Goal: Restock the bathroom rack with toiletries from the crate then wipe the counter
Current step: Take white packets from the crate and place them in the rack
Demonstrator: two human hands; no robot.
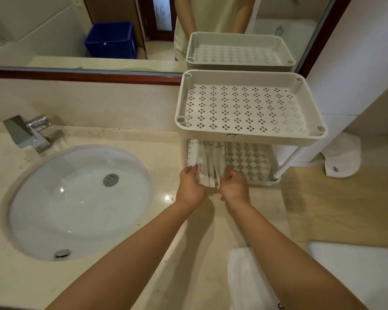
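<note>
A white two-tier rack [249,136] stands on the beige counter [170,142] right of the sink. Its perforated top shelf [244,108] holds nothing. Several long white toiletry packets [207,157] lie on the left part of the lower shelf [249,162], their near ends sticking out over its front edge. My left hand [189,186] holds the packets' near ends from the left. From the right, my right hand [234,186] holds the same ends, fingers curled against them. The blue crate [111,40] shows only as a reflection in the mirror.
An oval white sink [81,202] with a chrome tap [28,133] fills the counter's left. A folded white cloth [251,280] lies at the counter's near edge under my right forearm. White towels [343,157] lie on the floor to the right. The mirror [54,30] runs behind.
</note>
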